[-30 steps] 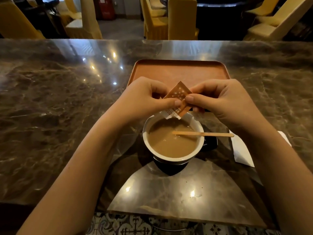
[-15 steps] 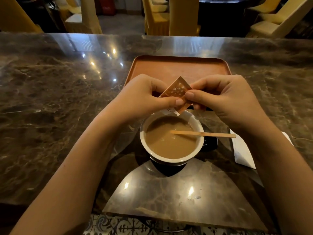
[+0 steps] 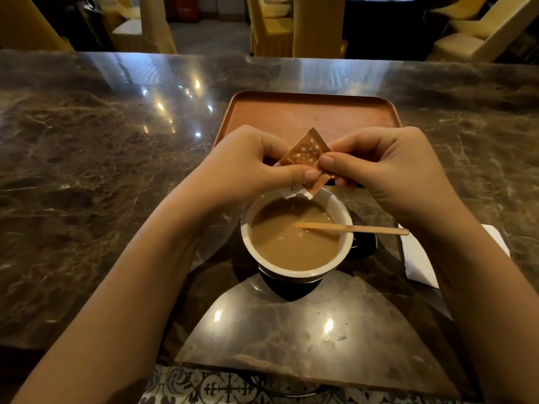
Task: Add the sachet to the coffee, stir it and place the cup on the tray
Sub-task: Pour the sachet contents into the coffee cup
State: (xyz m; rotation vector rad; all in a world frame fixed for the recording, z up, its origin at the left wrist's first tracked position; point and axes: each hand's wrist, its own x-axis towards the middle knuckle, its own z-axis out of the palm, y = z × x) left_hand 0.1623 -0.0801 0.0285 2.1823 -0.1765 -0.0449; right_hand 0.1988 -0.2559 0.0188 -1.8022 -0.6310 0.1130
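Out on the left, the marble table (image 3: 87, 176) lay glossy, spotted with reflected lights. Then came the left hand (image 3: 242, 164), curled up, thumb and fingers pinched tight on the near-left edge of the sachet (image 3: 306, 154). The sachet was a small orange packet with white stars, held tilted in the air just above the far rim of the cup (image 3: 294, 269), its pale lower corner hanging over the coffee (image 3: 291, 237). The cup stood on the table, nearer than the tray (image 3: 309, 112), which sat empty-looking beyond the hands. A wooden stirrer (image 3: 350, 228) rested in the coffee, leaning over the right rim and pointing right. The right hand (image 3: 388, 167) was closed too, thumb and forefinger nipping the sachet's right edge, thumbs nearly touching. Furthest right, a white napkin (image 3: 420, 258) lay flat, partly under the right forearm.
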